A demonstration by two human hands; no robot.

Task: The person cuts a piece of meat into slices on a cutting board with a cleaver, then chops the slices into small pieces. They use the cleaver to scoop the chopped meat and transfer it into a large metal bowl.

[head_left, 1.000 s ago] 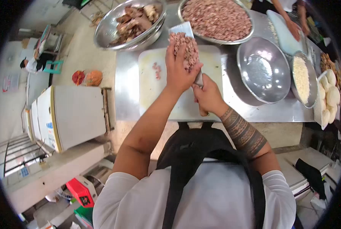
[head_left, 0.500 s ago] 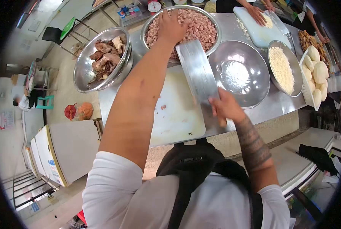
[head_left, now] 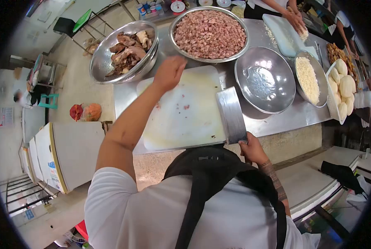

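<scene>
My right hand (head_left: pixel 253 149) grips the handle of a broad metal cleaver (head_left: pixel 231 115), its blade lying over the right edge of the white cutting board (head_left: pixel 194 120). Curled closed, my left hand (head_left: pixel 170 73) is above the board's upper left part; whether its fingers hold anything is hidden. A few small meat bits (head_left: pixel 186 107) lie on the board. Just beyond it stands a steel bowl heaped with diced meat (head_left: pixel 210 33).
Large meat pieces (head_left: pixel 127 54) fill a colander at the left. A steel bowl (head_left: pixel 265 81), a bowl of chopped white food (head_left: pixel 308 81) and a basket of pale peeled vegetables (head_left: pixel 346 86) stand right. A co-worker's hands (head_left: pixel 294 20) are at another board (head_left: pixel 282 35).
My left hand has left the diced meat and come back over the board, fingers now curled. The cleaver has moved from the meat bowl's rim down toward my body.
</scene>
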